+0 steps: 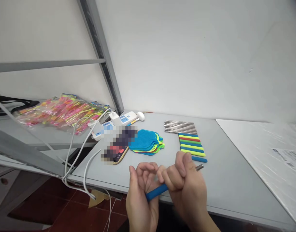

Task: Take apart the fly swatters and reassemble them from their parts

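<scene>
My right hand (186,187) is closed around a blue fly swatter handle (157,192), which slants down to the left. A short metal rod end (200,167) sticks out on the far side of that fist; its join to the handle is hidden. Cupped beside it, my left hand (141,193) has its thumb apart and fingers loosely curled, with the handle's end at its palm. Beyond the hands lies a row of coloured handles (191,142), with a loose blue one nearest me. Metal rods (180,127) lie side by side behind them. Perforated fly swatter heads (144,140) are stacked to the left, blue on top.
A phone (120,156), partly blurred out, lies left of the stack. Behind it are white power strips (128,118) with cables (74,145) hanging over the table edge. Bagged colourful items (63,112) lie far left, past a metal post (101,58). A white wrapped sheet (261,148) covers the right side.
</scene>
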### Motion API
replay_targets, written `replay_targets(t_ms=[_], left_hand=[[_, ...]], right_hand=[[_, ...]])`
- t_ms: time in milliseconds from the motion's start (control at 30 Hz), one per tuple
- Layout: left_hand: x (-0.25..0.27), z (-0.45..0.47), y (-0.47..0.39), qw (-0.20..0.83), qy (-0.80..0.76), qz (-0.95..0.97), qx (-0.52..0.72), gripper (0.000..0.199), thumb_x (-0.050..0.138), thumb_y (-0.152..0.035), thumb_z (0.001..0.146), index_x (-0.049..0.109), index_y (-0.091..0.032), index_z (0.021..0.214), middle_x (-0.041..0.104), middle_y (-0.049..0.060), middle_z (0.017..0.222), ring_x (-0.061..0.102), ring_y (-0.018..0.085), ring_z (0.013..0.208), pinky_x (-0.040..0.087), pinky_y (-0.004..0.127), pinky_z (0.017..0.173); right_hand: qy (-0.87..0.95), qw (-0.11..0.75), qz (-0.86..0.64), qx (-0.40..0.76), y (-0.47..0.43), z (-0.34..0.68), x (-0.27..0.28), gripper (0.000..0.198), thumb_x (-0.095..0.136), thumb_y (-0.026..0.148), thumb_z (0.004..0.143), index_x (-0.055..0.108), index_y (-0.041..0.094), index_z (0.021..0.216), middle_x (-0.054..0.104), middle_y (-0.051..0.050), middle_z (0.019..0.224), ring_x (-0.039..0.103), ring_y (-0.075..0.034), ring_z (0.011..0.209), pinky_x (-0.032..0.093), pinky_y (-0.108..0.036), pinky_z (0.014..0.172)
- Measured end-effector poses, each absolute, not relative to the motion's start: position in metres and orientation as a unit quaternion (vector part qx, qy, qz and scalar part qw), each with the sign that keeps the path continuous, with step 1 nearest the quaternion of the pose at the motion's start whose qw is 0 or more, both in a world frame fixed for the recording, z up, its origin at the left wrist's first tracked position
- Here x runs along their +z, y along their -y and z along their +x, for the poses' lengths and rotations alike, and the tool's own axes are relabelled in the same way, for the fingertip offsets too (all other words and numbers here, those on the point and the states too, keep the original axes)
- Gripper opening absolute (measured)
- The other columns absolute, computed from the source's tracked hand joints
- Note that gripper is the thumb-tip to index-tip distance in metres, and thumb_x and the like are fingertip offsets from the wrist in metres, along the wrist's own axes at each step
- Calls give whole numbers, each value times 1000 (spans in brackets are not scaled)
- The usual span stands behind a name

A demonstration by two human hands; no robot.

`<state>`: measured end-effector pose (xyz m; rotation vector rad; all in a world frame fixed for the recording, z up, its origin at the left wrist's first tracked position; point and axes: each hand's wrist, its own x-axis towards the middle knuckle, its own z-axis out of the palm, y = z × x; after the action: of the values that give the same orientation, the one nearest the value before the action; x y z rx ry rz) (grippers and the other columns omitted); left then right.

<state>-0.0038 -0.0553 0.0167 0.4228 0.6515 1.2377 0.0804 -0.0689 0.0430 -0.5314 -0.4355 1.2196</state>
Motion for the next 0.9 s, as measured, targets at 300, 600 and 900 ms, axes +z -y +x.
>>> replay_targets(t_ms=[300, 600, 900], left_hand=[[10, -20, 50, 600, -439, 411, 528, 24, 63, -44, 84, 65, -20, 87, 61, 4, 88, 58, 18, 84, 49, 23, 69], [10, -54, 44, 544, -466, 405, 568, 36, 48, -55, 91, 56, -20, 84, 34, -7, 53, 33, 8, 45, 34, 17, 42], [-4, -49, 26, 508, -505, 428, 551, 36, 51, -56, 88, 51, -23, 101, 37, -9, 59, 31, 6, 40, 31, 15, 36]], right_hand=[[301, 677, -262, 619, 31, 72, 52, 39, 47, 56, 92, 43, 22, 71, 22, 12, 47, 19, -8, 43, 33, -24, 51], [684, 479, -504, 223, 12, 76, 46, 42, 31, 49, 99, 54, 22, 122, 58, -11, 115, 50, -25, 111, 40, -44, 95], [760, 132, -616, -161, -10, 83, 0, 44, 48, 22, 94, 48, 16, 137, 36, -14, 151, 28, -36, 139, 27, -60, 105]])
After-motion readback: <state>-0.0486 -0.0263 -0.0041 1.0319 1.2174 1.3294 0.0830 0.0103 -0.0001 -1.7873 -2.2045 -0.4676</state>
